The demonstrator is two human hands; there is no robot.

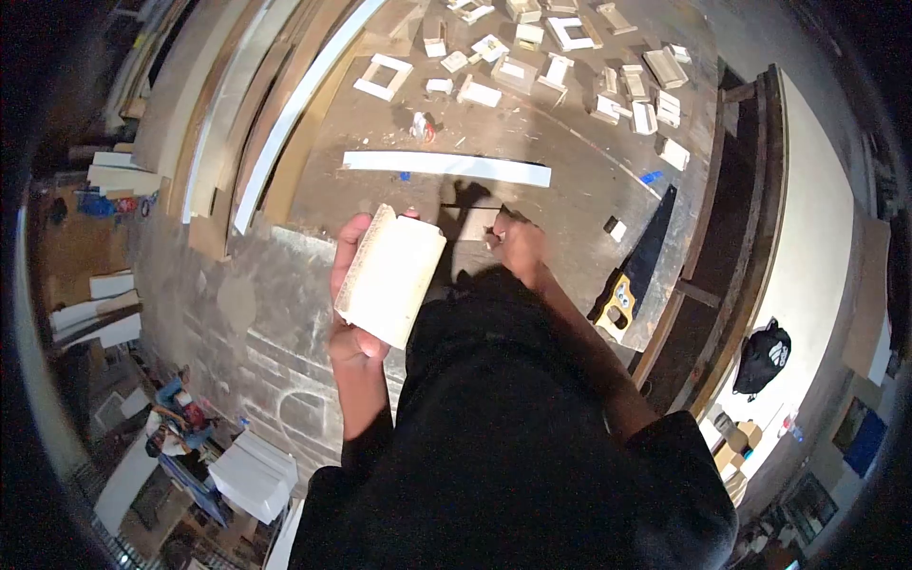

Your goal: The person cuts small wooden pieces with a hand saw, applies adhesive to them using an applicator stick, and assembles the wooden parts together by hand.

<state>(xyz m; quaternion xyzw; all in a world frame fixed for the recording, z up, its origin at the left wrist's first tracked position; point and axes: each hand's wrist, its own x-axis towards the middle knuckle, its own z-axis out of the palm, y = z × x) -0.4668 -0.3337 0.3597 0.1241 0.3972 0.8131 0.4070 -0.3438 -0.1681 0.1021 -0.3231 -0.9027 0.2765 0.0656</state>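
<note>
My left hand [351,344] grips a pale wooden piece [394,275] with a ridged edge along its left side; the thumb lies at its lower end and the fingers wrap behind it. To the right, my right hand [522,249] is closed, its fingertips together over the right end of a small flat board [475,225]. Whatever those fingers pinch is too small to make out. Beyond both hands lies a long white strip [446,167]. A handsaw [641,261] with a yellow handle rests right of my right hand.
Several small wooden frames and boxes [513,71] are scattered over the far worktable [313,190]. Long boards [256,123] lean along the left. A dark shelf frame [727,209] and a white panel [812,218] with a black bag [763,359] stand right. Another person [171,427] is at lower left.
</note>
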